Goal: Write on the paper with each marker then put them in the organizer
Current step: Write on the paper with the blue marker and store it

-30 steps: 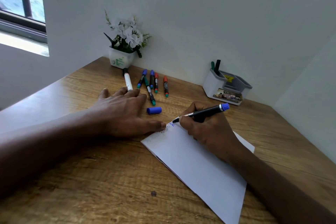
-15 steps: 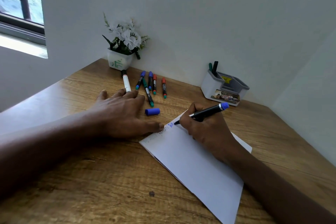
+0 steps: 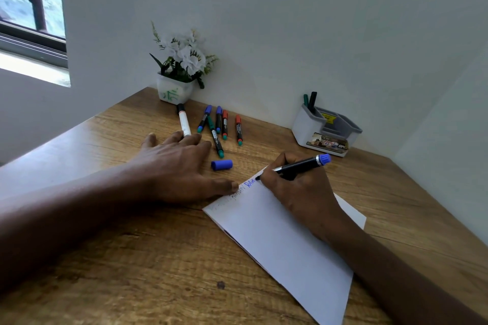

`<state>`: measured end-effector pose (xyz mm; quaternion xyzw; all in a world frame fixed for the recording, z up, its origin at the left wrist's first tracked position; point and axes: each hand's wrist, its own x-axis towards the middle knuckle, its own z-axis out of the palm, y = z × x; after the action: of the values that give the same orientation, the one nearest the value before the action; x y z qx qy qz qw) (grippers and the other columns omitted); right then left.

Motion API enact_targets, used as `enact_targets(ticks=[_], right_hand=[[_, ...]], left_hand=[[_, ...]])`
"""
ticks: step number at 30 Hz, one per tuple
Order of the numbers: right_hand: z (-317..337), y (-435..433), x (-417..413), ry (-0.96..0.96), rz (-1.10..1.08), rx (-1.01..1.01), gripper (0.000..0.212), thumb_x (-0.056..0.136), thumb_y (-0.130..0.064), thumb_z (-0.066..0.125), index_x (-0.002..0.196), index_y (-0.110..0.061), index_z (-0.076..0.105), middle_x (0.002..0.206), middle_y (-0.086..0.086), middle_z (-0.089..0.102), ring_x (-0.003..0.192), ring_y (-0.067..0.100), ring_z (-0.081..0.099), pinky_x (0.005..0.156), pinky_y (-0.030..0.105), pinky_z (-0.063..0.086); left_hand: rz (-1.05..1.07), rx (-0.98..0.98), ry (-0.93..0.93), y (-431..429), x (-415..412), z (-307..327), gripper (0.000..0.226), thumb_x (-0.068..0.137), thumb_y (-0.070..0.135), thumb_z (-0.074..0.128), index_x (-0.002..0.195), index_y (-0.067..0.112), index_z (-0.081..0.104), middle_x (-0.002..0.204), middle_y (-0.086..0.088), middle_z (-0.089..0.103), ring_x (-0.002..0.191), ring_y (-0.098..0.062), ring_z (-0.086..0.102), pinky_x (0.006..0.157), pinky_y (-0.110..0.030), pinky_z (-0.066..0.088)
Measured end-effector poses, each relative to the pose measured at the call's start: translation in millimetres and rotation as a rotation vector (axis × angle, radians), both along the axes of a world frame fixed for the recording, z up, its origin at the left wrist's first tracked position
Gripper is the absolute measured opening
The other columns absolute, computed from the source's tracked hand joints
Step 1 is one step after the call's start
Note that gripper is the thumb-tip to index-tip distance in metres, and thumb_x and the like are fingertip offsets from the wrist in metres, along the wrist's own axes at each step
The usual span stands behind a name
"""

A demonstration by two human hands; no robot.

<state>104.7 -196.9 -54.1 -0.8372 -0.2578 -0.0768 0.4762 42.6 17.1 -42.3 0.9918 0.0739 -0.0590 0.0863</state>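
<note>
Wood desk (image 3: 132,258) in white-walled corner; R hand (image 3: 298,190) grip around marker (image 3: 298,167), L hand (image 3: 179,166) flat.

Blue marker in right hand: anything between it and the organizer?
Nothing visible. Bare table lies between the blue marker and the organizer; its blue cap lies off to the left.

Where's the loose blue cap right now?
In the head view the blue cap lies on the table, mid-frame, between the left hand and the right hand, just beyond the paper's far corner.
</note>
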Motion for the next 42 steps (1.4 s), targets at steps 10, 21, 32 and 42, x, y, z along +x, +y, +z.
enact_targets(ticks=[10,21,32,42], right_hand=[[-0.2,0.5,3.2,0.009,0.004,0.006,0.020,0.079,-0.013,0.076,0.068,-0.004,0.062,0.057,0.000,0.060,0.055,0.014,0.054,0.056,0.031,0.046],[-4.1,-1.4,7.9,0.044,-0.051,0.014,0.016,0.077,-0.017,0.077,0.074,-0.006,0.066,0.058,-0.005,0.062,0.055,0.011,0.056,0.057,0.030,0.044],[-3.2,-0.5,7.7,0.047,-0.087,-0.017,0.015,0.079,-0.019,0.076,0.077,-0.006,0.068,0.059,-0.005,0.063,0.057,0.011,0.058,0.058,0.029,0.046],[-2.4,-0.2,7.0,0.113,-0.102,0.035,0.016,0.081,-0.020,0.072,0.081,-0.004,0.068,0.053,-0.001,0.062,0.053,0.012,0.057,0.058,0.031,0.045]], left_hand=[[-0.003,-0.005,-0.004,-0.3,-2.7,1.9,0.112,0.070,0.095,0.032,0.160,0.032,0.014,0.170,0.004,0.004,0.156,-0.021,0.005,0.123,-0.060,0.007],[-0.002,-0.010,-0.015,0.0,-3.2,1.0,0.113,0.068,0.096,0.032,0.160,0.032,0.014,0.170,0.006,0.004,0.156,-0.020,0.004,0.123,-0.061,0.007],[-0.007,-0.011,-0.008,-0.7,-3.7,2.6,0.112,0.069,0.095,0.032,0.159,0.032,0.016,0.170,0.005,0.005,0.156,-0.021,0.005,0.123,-0.060,0.008],[-0.010,-0.009,-0.015,-1.6,-4.5,3.7,0.108,0.071,0.094,0.034,0.158,0.031,0.019,0.169,0.004,0.007,0.156,-0.021,0.007,0.122,-0.060,0.009]])
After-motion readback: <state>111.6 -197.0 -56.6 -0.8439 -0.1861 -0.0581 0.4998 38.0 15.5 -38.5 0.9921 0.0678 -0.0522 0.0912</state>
